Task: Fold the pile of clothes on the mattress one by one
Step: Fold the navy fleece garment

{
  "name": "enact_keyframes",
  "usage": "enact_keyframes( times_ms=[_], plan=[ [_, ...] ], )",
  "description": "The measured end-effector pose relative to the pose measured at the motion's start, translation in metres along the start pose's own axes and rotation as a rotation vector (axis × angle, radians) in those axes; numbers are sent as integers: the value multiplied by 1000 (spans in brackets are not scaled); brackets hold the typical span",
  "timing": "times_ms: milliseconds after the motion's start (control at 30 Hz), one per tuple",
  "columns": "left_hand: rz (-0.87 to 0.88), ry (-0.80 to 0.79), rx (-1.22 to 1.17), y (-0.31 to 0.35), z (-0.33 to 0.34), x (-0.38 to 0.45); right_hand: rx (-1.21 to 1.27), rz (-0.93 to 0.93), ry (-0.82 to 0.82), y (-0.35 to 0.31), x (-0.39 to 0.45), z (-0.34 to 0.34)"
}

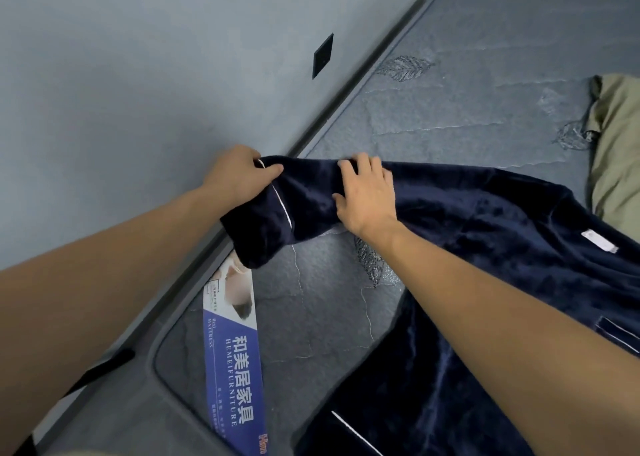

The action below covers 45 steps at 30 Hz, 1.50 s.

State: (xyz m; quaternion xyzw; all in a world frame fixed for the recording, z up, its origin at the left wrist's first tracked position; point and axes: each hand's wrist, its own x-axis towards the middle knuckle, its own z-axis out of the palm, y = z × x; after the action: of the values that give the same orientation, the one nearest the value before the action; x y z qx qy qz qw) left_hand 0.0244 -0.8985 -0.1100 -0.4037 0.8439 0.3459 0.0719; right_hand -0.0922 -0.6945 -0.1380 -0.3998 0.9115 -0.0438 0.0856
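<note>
A dark navy fleece garment [485, 248] with thin white piping lies spread over the grey mattress [485, 85]. Its sleeve is lifted off the mattress towards the wall. My left hand [239, 171] pinches the sleeve's cuff end near the mattress edge. A little further along the same sleeve, my right hand [367, 196] grips the fabric with its fingers curled over it. A small white label [599, 241] shows on the garment at the right.
A folded beige cloth [616, 151] lies at the right edge of the mattress. A blue and white brand label [232, 351] runs across the mattress corner. A grey wall [138, 75] with a black switch plate [322, 56] borders the mattress on the left.
</note>
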Motion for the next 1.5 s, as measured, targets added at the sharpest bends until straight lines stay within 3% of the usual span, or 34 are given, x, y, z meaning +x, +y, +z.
enact_keyframes(
  times_ms=[67, 100, 167, 200, 267, 467, 567, 700, 767, 900, 1000, 1133, 1267, 1400, 1500],
  plan=[
    [-27, 41, -114, 15, 3, -4, 288, 19, 106, -11, -5, -15],
    [-53, 48, -237, 24, 5, -7, 613, 93, 33, -18, -7, -23],
    [-155, -48, -593, 49, 9, -17, 1296, 234, -291, -32, -15, -39],
    [-209, -141, -753, 62, 12, -23, 1513, 252, -373, -34, -18, -44],
    [-241, -274, -941, 85, 19, -35, 1696, 280, -361, -26, -23, -47],
    [-145, -448, -1041, 138, 67, -78, 1426, 461, -152, 40, -55, -56],
    [-109, -574, -1112, 171, 106, -109, 1500, 559, 34, 89, -94, -58],
    [-8, -591, -1040, 225, 172, -161, 1577, 703, 109, 167, -163, -72],
    [141, -504, -873, 260, 211, -190, 1533, 765, 146, 215, -199, -76],
    [578, -253, -314, 329, 295, -240, 1433, 868, 257, 320, -280, -86],
    [773, -256, -22, 378, 352, -267, 1436, 947, 336, 401, -346, -91],
    [829, -417, 192, 440, 420, -294, 1421, 1065, 398, 495, -434, -87],
    [852, -473, 377, 493, 489, -318, 1343, 1180, 448, 570, -519, -73],
    [879, -509, 574, 529, 545, -348, 1307, 1275, 498, 627, -594, -60],
    [924, -558, 570, 546, 581, -369, 1238, 1350, 499, 652, -641, -50]
  ],
)
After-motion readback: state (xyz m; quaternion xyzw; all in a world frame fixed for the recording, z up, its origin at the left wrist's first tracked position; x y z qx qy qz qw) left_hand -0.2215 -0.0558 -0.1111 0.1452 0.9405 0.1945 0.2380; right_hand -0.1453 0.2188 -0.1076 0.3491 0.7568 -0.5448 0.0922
